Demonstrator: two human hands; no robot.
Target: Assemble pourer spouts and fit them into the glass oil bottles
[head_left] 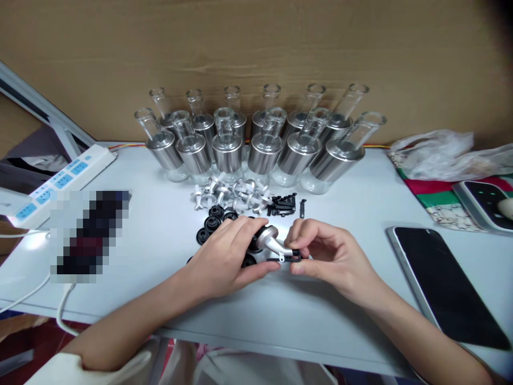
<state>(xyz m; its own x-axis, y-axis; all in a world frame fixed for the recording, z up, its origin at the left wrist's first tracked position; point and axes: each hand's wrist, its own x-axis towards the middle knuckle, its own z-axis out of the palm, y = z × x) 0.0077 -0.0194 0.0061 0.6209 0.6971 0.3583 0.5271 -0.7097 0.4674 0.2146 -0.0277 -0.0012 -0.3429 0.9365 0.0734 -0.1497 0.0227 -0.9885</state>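
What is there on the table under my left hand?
Black round parts show at the far side of the left hand, and another in the gap between its thumb and fingers. The hand partly covers some; what lies fully under it cannot be seen.

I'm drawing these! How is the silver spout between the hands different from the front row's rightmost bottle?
The bottle is bigger than the silver spout. The bottle stands on the table; the silver spout is held between the left hand and right hand. The bottle's clear neck is straight, while the silver spout's tube bends. Both have shiny silver parts.
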